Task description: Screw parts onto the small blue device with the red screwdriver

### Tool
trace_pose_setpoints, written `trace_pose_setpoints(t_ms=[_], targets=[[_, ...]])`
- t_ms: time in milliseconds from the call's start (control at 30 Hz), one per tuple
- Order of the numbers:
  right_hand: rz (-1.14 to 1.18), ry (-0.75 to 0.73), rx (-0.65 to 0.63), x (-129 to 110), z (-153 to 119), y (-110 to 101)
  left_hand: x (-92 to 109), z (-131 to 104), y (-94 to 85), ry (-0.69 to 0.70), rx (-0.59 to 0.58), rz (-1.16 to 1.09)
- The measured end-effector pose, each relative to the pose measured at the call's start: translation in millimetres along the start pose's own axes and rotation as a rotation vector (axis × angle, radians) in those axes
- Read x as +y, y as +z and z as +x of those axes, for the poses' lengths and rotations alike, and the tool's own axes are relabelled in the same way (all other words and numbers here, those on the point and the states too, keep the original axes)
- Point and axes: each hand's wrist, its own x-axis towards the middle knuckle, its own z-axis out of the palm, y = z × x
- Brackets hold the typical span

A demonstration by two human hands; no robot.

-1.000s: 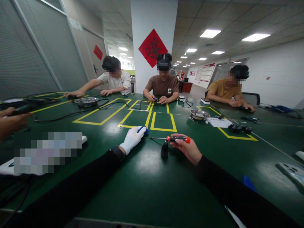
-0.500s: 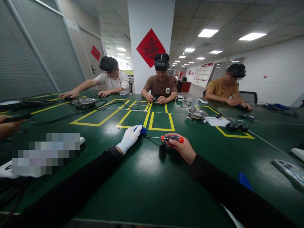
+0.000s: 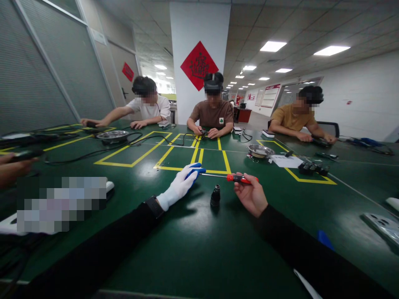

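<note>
My left hand (image 3: 179, 186), in a white glove with blue fingertips, is raised above the table with its fingers closed together at the tip of a screwdriver (image 3: 238, 178). Whether it pinches the tip itself or some small part there is hidden by the fingers. Bare and palm partly turned up, my right hand (image 3: 252, 196) grips the screwdriver by its red and black handle; the thin metal shaft points left. Below the shaft, a small black tapered part (image 3: 215, 197) stands upright on the green table (image 3: 187, 257), touched by neither hand.
Several black parts (image 3: 313, 168) stand at the right beside a white paper (image 3: 285, 160) and a metal bowl (image 3: 260, 151). Another bowl (image 3: 112, 135) and cables lie left. A phone (image 3: 383, 226) rests at the right edge. Three people sit opposite; another person's hand (image 3: 15, 168) enters left.
Both hands and the screwdriver have lifted and shifted right, away from the black part, which stays standing. My right hand has rolled palm upward around the handle.
</note>
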Motion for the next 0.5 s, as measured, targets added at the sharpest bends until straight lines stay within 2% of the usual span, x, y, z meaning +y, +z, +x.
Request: trace_pose_setpoints(t_ms=[200, 333, 500], targets=[[0.029, 0.001, 0.015, -2.3, -2.5, 3.2, -4.1, 3.3, 3.5, -0.025, -0.084, -0.174], [0.029, 0.001, 0.025, -1.7, -2.7, 3.9, -3.9, 2.7, 3.4, -0.047, -0.069, -0.243], [0.015, -0.007, 0.026, -1.3, -2.3, 4.4, 5.8, 0.1, 2.7, -0.061, -0.024, -0.255]])
